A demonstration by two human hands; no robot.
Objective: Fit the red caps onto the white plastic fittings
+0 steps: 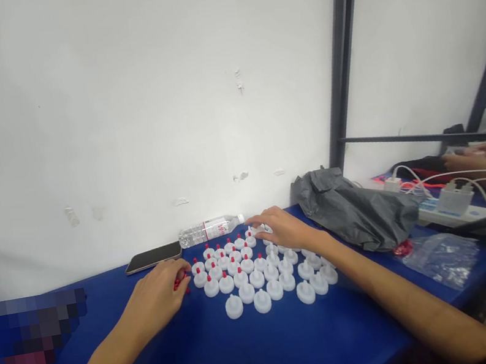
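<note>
Table (236,363) supports a bag (350,207) at far right. Right hand (279,229), thumb and forefinger apart, extends over the far side of the caps (257,279); left hand (159,290), curled, is at their left; whether either grips anything cannot be told. Bottle (209,231) lies right of the phone (153,257) at the far edge; caps stand at centre, red tips (209,279) on many, loose ones at the left hand.
</note>
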